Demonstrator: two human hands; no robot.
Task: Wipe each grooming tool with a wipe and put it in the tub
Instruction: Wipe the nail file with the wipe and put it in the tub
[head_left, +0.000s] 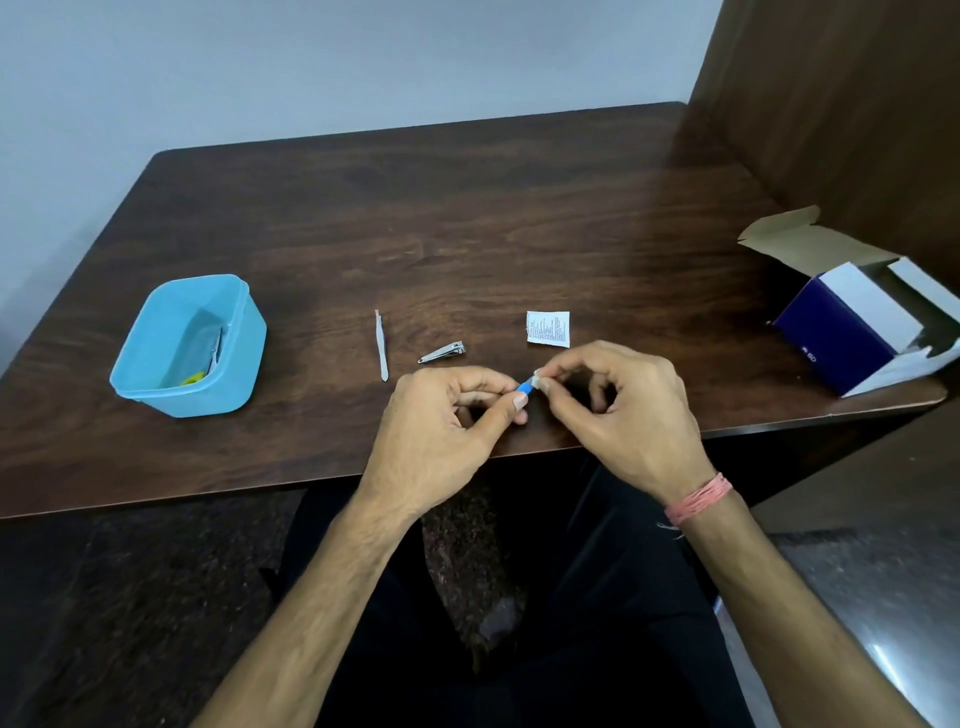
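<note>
A small blue-and-white wipe sachet sits at the lower centre of the frame, pinched from both sides: the left hand holds its blue end between thumb and forefinger, the right hand pinches the white end. Above them on the dark wooden bench lie tweezers, a nail clipper and a printed white sachet. At the left of the frame stands the blue tub, with a metal tool and something yellow inside. An open box sits at right.
</note>
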